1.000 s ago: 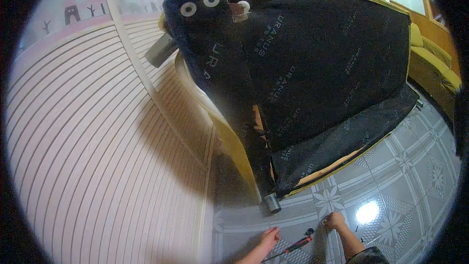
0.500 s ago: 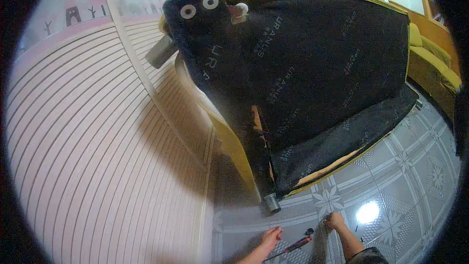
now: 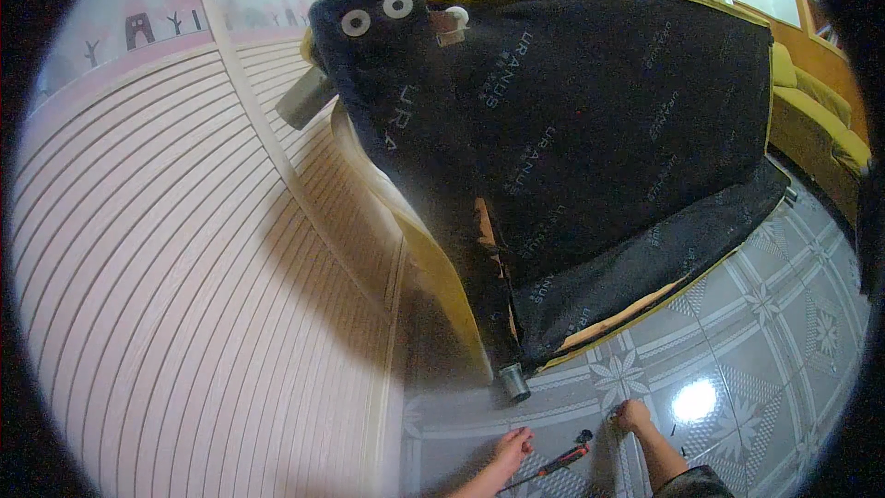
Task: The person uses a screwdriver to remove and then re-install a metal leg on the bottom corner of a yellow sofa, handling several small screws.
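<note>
My left hand [image 3: 512, 448] is low over the tiled floor with its fingers curled together; anything in them is too small to make out. To its right my right hand [image 3: 632, 416] is closed too, its fingertips pinched, and what they hold is hidden. Between the hands a screwdriver [image 3: 564, 459] with a red and black handle lies on the floor, its shaft pointing toward my left forearm. A small black piece [image 3: 585, 436] is beside the handle's end. Ahead stands a tipped-up sofa [image 3: 590, 129], its black cloth underside facing me. One metal leg [image 3: 514, 383] is just beyond my hands.
A pale slatted door [image 3: 184, 267] rises along the left, close to the sofa. Another metal leg [image 3: 305, 98] sticks out toward it. Torn cloth bares a wooden frame strip [image 3: 622, 318] along the bottom. A yellow sofa [image 3: 811, 120] stands at the far right on the grey tiled floor [image 3: 765, 332].
Both hands stay almost in the same place, still closed. The screwdriver and the tipped-up sofa have not visibly moved.
</note>
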Demonstrator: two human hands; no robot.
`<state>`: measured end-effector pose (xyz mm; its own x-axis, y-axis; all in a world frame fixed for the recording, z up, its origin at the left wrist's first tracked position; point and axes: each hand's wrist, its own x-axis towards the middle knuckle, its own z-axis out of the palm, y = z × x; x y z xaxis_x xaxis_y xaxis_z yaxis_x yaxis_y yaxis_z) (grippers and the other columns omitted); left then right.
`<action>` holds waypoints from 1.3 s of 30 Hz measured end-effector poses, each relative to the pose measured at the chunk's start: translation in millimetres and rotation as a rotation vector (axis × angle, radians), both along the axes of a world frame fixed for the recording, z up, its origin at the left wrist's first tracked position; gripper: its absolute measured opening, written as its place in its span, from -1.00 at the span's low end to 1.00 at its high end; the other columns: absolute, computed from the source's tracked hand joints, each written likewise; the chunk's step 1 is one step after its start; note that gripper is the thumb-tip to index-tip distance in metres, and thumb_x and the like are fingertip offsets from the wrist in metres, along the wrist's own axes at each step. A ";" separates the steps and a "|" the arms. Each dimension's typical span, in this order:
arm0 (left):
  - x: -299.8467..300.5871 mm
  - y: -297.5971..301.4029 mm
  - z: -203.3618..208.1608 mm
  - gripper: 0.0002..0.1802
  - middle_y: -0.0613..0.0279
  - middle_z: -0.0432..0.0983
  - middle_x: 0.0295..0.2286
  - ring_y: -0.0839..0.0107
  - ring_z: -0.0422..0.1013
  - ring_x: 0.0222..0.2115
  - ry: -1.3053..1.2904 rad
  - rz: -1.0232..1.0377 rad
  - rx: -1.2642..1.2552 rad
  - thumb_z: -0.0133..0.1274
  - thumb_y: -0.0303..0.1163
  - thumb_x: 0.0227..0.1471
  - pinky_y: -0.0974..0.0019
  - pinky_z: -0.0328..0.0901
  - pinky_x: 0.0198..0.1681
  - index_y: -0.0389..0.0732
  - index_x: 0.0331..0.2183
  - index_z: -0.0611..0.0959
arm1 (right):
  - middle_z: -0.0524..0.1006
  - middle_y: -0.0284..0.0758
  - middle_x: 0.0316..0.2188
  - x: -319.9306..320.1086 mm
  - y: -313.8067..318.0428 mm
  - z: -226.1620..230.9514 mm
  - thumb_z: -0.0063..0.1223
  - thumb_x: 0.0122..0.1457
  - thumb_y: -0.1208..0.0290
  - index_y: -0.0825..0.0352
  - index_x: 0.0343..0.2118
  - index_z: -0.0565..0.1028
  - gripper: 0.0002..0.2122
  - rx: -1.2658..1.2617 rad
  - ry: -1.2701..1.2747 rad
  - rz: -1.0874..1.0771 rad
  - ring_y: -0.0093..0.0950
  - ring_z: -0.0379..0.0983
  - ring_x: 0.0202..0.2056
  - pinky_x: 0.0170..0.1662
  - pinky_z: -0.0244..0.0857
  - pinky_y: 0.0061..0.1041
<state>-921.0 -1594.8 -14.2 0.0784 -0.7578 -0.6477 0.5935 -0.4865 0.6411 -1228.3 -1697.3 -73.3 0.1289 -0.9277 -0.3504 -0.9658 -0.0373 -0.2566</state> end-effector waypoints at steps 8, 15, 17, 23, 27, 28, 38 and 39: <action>4.4 2.7 -10.1 -0.81 0.28 0.41 -0.49 0.56 0.25 -0.65 0.027 0.015 -0.032 0.01 -0.34 -0.05 0.46 0.27 -0.57 -0.20 -0.35 0.45 | 0.50 -0.18 -0.54 5.3 0.9 12.7 0.02 -0.24 0.13 0.26 -0.56 0.52 -0.72 0.016 -0.052 -0.063 -0.22 0.44 -0.46 -0.41 0.32 -0.31; 6.2 -6.4 -20.1 -0.83 0.28 0.42 -0.50 0.55 0.26 -0.65 0.049 0.042 0.023 0.00 -0.36 -0.05 0.42 0.28 -0.57 -0.20 -0.36 0.45 | 0.50 -0.22 -0.54 1.9 -9.0 0.9 0.12 -0.32 0.06 0.23 -0.56 0.53 -0.67 0.006 -0.089 -0.038 -0.27 0.45 -0.45 -0.39 0.32 -0.35; 5.1 -5.2 -17.7 -0.84 0.28 0.42 -0.50 0.56 0.26 -0.65 0.060 0.034 -0.008 -0.02 -0.36 -0.04 0.42 0.28 -0.58 -0.20 -0.37 0.45 | 0.50 -0.22 -0.53 0.2 -8.9 0.7 0.11 -0.30 0.07 0.23 -0.55 0.53 -0.68 0.050 -0.078 -0.056 -0.26 0.45 -0.44 -0.39 0.32 -0.35; -1.9 11.2 -1.8 -0.84 0.25 0.42 -0.50 0.56 0.25 -0.66 0.062 0.042 -0.031 -0.06 -0.34 -0.01 0.43 0.27 -0.58 -0.22 -0.37 0.45 | 0.50 -0.21 -0.48 3.2 6.3 17.5 0.04 -0.20 0.11 0.21 -0.51 0.53 -0.73 0.087 -0.076 -0.084 -0.21 0.43 -0.40 -0.34 0.32 -0.34; 6.2 9.6 -10.3 -0.85 0.20 0.42 -0.50 0.51 0.28 -0.62 0.062 0.011 -0.040 -0.08 -0.36 -0.01 0.42 0.24 -0.59 -0.22 -0.36 0.43 | 0.49 -0.19 -0.47 2.5 8.6 14.1 0.01 -0.18 0.15 0.24 -0.49 0.52 -0.73 0.053 -0.092 -0.050 -0.18 0.42 -0.37 -0.32 0.30 -0.32; 8.8 10.6 -14.7 -0.85 0.17 0.43 -0.49 0.49 0.30 -0.59 0.046 -0.007 -0.032 -0.07 -0.38 -0.01 0.40 0.25 -0.58 -0.21 -0.34 0.43 | 0.49 -0.15 -0.48 -2.7 3.8 5.4 0.02 -0.18 0.19 0.28 -0.48 0.51 -0.74 0.024 -0.175 0.015 -0.17 0.41 -0.37 -0.32 0.29 -0.30; 41.0 -15.9 10.7 -0.74 0.14 0.40 -0.48 0.43 0.36 -0.50 0.101 0.234 -0.112 -0.01 -0.41 -0.04 0.42 0.29 -0.53 -0.20 -0.25 0.35 | 0.43 -0.13 -0.38 13.3 9.4 83.7 -0.10 -0.12 0.53 0.32 -0.33 0.35 -0.79 -0.355 -0.199 -0.285 -0.18 0.37 -0.32 -0.30 0.24 -0.31; 45.5 -13.1 6.0 -0.74 0.13 0.39 -0.44 0.41 0.36 -0.46 0.080 0.249 -0.116 -0.02 -0.43 -0.04 0.40 0.31 -0.48 -0.20 -0.25 0.35 | 0.42 -0.15 -0.35 14.4 11.7 96.0 -0.10 -0.12 0.52 0.30 -0.33 0.36 -0.79 -0.310 -0.183 -0.400 -0.19 0.37 -0.31 -0.29 0.24 -0.33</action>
<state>-875.5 -1608.0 -8.3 0.2231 -0.7913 -0.5693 0.7365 -0.2458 0.6302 -1213.9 -1685.6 22.7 -0.2230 -0.9731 -0.0572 -0.8606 0.2241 -0.4572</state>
